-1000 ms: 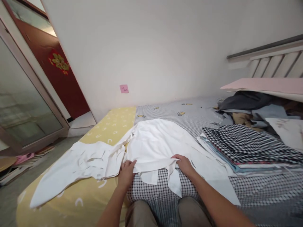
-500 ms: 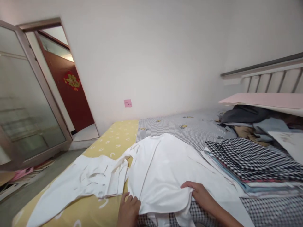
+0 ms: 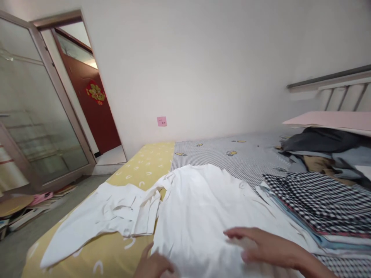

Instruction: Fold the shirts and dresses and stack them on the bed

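A white shirt (image 3: pixel 199 208) lies spread across the bed in front of me, its neckline toward the wall and its lower part running out at the bottom edge of the view. My right hand (image 3: pixel 261 245) is over the shirt's lower right, thumb and fingers apart, holding nothing. At the shirt's lower left edge is my left hand (image 3: pixel 155 266), partly cut off and blurred, with its thumb apart from the fingers. To the left lies crumpled white cloth (image 3: pixel 107 216); whether it is all one piece with the shirt, I cannot tell.
A folded stack with a black-and-white checked cloth (image 3: pixel 321 197) on top sits at the right. Behind it, dark garments (image 3: pixel 321 141) lie under a pink board (image 3: pixel 333 120). The bed has a yellow side (image 3: pixel 153 158) and a grey checked side (image 3: pixel 208 152). A glass door (image 3: pixel 49 108) stands at left.
The shirt's hem, raised in both hands before, has come down toward me, and the fabric lies flatter. My right hand has let go and opened. The view has shifted slightly left.
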A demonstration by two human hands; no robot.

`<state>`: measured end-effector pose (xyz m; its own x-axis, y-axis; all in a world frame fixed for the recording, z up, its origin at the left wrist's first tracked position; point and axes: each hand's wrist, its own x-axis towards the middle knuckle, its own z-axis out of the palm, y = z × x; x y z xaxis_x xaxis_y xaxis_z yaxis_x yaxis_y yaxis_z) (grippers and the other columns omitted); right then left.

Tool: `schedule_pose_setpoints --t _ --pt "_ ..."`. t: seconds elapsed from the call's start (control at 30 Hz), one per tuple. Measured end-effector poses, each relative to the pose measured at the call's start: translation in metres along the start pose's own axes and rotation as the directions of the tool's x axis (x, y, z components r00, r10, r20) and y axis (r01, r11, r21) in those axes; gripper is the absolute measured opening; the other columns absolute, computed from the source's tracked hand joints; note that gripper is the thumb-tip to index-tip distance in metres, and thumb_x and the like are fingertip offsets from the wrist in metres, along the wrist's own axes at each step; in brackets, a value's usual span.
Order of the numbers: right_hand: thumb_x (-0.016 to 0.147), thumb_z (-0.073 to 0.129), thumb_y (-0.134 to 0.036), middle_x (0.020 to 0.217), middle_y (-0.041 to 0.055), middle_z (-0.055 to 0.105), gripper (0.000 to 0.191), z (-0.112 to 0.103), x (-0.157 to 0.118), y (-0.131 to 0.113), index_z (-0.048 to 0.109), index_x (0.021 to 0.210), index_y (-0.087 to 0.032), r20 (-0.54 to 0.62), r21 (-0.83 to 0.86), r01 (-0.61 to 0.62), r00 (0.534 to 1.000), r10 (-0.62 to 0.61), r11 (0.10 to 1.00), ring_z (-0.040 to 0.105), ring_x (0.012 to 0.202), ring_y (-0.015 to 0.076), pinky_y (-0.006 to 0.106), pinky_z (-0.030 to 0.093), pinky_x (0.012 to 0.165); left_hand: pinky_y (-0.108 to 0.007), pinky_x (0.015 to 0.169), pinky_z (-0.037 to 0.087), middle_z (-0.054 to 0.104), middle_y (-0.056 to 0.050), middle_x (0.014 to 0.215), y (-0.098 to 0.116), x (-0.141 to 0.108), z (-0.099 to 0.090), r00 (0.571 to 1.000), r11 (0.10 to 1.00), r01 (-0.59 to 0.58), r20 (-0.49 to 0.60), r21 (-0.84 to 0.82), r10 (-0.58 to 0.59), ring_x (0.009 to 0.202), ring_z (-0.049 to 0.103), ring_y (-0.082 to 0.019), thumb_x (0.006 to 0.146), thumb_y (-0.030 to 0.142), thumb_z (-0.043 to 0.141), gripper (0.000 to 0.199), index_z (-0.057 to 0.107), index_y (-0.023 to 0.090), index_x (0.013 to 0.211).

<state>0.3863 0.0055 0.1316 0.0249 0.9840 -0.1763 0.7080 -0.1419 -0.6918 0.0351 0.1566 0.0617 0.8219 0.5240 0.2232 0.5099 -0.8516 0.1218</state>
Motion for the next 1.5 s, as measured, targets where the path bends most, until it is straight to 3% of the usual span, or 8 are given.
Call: schedule_pose_setpoints --t 0.13,0.27,0.47,0.73,1.03,1.2,1.37,1.5 --pt "0.095 0.037 -0.048 0.158 0.0066 0.042 0.057 0.030 0.077 0.010 0.048 0.148 -0.029 -0.422 -0.106 -0.084 0.906 0.032 0.991 0.038 0.145 0.0278 0.052 0.029 0.118 -0.049 0.121 0.030 0.068 -0.001 0.133 0.031 0.075 -0.013 0.972 1.000 0.002 -0.237 -0.003 -0.003 0.124 0.061 -0.016 0.102 0.031 0.040 0.034 0.062 0.035 0.127" --pt "0.099 0.031 -0.050 0.163 -0.0013 0.030 0.054 0.065 0.128 0.044 0.038 0.152 -0.039 -0.401 -0.370 -0.239 0.913 0.077 0.898 0.023 0.152 0.0287 0.062 0.016 0.120 -0.065 0.117 0.032 0.045 -0.005 0.155 0.023 0.122 0.032 0.994 0.992 0.113 0.001 0.064 -0.113 0.144 0.041 -0.030 0.099 0.043 0.044 0.048 0.046 0.036 0.146" --pt "0.101 0.027 -0.051 0.164 -0.0072 0.026 0.052 0.043 0.168 0.085 0.034 0.152 -0.044 -0.465 -0.473 -0.374 0.875 0.135 0.798 0.020 0.153 0.0275 0.062 0.014 0.120 -0.067 0.115 0.031 0.031 0.005 0.160 -0.011 0.118 0.109 0.965 0.959 0.249 -0.122 0.133 -0.234 0.148 0.033 -0.030 0.100 0.036 0.037 0.053 0.026 0.046 0.151" --pt "0.099 0.023 -0.053 0.166 -0.0047 0.021 0.058 -0.001 0.215 0.116 0.029 0.155 -0.040 -0.579 -0.403 -0.565 0.767 0.277 0.720 0.020 0.153 0.0300 0.062 0.021 0.118 -0.046 0.121 0.026 0.044 0.011 0.154 -0.009 0.115 0.119 0.912 0.948 0.219 -0.393 0.233 -0.115 0.141 0.045 -0.021 0.097 0.038 0.048 0.062 0.021 0.047 0.152" --pt "0.096 0.027 -0.056 0.162 -0.0037 0.034 0.057 -0.018 0.131 0.163 0.041 0.149 -0.044 -0.483 -0.539 -0.390 0.869 0.105 0.747 0.029 0.150 0.0299 0.060 0.023 0.117 -0.059 0.119 0.031 0.038 0.009 0.157 0.001 0.115 0.111 0.929 0.965 0.261 -0.275 0.016 -0.247 0.145 0.039 -0.028 0.099 0.044 0.041 0.048 0.038 0.046 0.148" --pt "0.094 0.038 -0.043 0.161 0.0028 0.034 0.053 0.009 0.061 0.136 0.048 0.147 -0.039 -0.683 -0.511 -0.509 0.729 0.031 0.693 0.035 0.146 0.0391 0.067 0.026 0.113 -0.065 0.122 0.021 0.034 0.003 0.159 0.006 0.123 0.088 0.946 0.948 0.314 -0.075 -0.043 -0.316 0.150 0.028 -0.031 0.099 0.036 0.038 0.049 0.043 0.038 0.147" --pt "0.093 0.048 -0.051 0.159 -0.0072 0.035 0.054 0.074 0.021 0.118 0.035 0.146 -0.057 -0.329 -0.599 -0.067 0.929 -0.169 0.798 0.035 0.146 0.0365 0.067 0.033 0.112 -0.062 0.123 0.018 0.030 0.003 0.161 0.007 0.120 0.066 0.941 0.944 0.330 0.087 -0.009 -0.328 0.152 0.022 -0.028 0.097 0.038 0.037 0.052 0.040 0.036 0.149" --pt "0.094 0.046 -0.051 0.156 -0.0088 0.038 0.048 0.085 0.008 0.121 0.042 0.141 -0.059 -0.224 -0.496 -0.054 0.972 -0.068 0.867 0.036 0.145 0.0376 0.068 0.032 0.113 -0.060 0.124 0.016 0.024 0.004 0.163 0.002 0.099 0.048 0.951 0.967 0.256 0.179 0.004 -0.252 0.153 0.018 -0.026 0.098 0.040 0.036 0.054 0.032 0.037 0.152"
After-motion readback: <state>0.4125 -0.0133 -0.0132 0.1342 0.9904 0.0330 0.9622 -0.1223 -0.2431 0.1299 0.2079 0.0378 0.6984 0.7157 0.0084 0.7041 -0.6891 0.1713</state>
